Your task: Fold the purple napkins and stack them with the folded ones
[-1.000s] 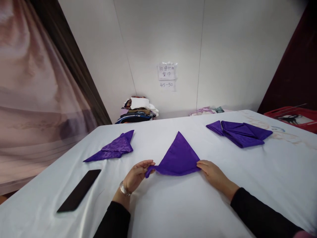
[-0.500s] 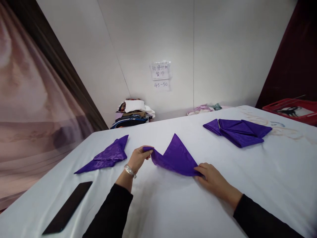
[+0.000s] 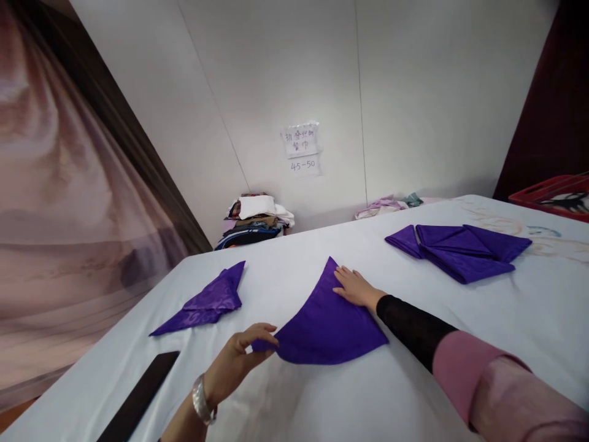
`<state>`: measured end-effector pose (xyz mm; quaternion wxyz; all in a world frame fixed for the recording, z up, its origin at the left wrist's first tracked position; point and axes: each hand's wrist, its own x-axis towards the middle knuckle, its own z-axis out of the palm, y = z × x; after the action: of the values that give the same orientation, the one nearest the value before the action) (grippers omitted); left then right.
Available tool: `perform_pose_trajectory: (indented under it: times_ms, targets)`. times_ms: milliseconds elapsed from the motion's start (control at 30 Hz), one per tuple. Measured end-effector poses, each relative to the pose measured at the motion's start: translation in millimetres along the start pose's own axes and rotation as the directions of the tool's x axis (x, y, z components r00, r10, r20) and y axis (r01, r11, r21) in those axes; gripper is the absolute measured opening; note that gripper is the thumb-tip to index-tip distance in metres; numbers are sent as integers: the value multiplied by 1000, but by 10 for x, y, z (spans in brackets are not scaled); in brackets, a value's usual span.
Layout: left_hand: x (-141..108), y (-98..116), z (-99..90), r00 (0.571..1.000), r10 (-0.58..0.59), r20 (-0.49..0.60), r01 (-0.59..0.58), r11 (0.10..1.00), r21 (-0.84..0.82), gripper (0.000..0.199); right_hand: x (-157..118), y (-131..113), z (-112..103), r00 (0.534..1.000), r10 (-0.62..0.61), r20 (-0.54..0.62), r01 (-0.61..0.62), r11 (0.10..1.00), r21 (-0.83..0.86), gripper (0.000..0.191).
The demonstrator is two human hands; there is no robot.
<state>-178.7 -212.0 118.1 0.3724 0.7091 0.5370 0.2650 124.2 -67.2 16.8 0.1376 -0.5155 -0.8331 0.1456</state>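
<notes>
In the middle of the table lies a purple cloth napkin (image 3: 322, 331), roughly triangular, with its point facing the wall. My left hand (image 3: 243, 350), with a silver bracelet at the wrist, pinches its near-left corner between thumb and fingers. My right hand (image 3: 355, 286) rests flat on the upper right edge, close to the point, its fingers stretched out. To the left lies a folded purple napkin (image 3: 207, 301) with a narrow tail. Farther right sits a folded purple piece (image 3: 460, 248) with several pleats and a small triangle at its left end.
A dark flat slab (image 3: 140, 396) lies at the table's left front. Behind the white-covered table (image 3: 294, 270) stand a stack of folded clothes (image 3: 255, 221) and some pink cloth (image 3: 381, 207). A red basket (image 3: 552, 193) is at the far right; a curtain (image 3: 69, 233) hangs left.
My right hand has left the napkin's right corner and moved up to its far edge. The napkin now lies flatter and more spread out. My left hand has come lower, still at the left corner.
</notes>
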Motion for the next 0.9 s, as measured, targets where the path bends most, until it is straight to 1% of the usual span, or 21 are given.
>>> perform_pose_trajectory:
  times_ms: [100, 233, 333, 400, 467, 567, 667, 767, 900]
  targets:
    - [16, 29, -27, 997, 10, 77, -11, 1000, 16, 14, 114, 45, 75, 1000, -11, 11, 11, 1000, 21, 61]
    - [142, 86, -54, 981, 41, 189, -47, 999, 25, 11, 104, 107, 101, 998, -56, 18, 55, 997, 51, 62]
    - [284, 141, -38, 970, 77, 232, -77, 997, -9, 10, 92, 135, 88, 997, -71, 5, 70, 994, 83, 63]
    - [365, 156, -1, 963, 91, 255, -88, 996, -23, 10, 113, 157, 70, 998, -59, -20, 61, 992, 111, 64]
    - [419, 131, 50, 953, 88, 289, -77, 996, -47, 11, 165, 191, 48, 997, -15, -70, 25, 990, 139, 62]
    - [439, 13, 121, 946, 68, 317, -23, 989, -143, 15, 284, 258, 13, 981, 105, -161, -76, 981, 176, 50]
    - [398, -143, 150, 958, 19, 286, 65, 957, -282, 17, 418, 315, -17, 957, 206, -203, -163, 964, 210, 37]
    - [323, -287, 147, 965, -4, 264, 114, 908, -403, 15, 547, 339, -34, 946, 253, -203, -202, 950, 240, 29]
    - [243, -505, 170, 949, 36, 314, 131, 860, -493, 15, 706, 336, -34, 939, 280, -200, -218, 934, 285, 26]
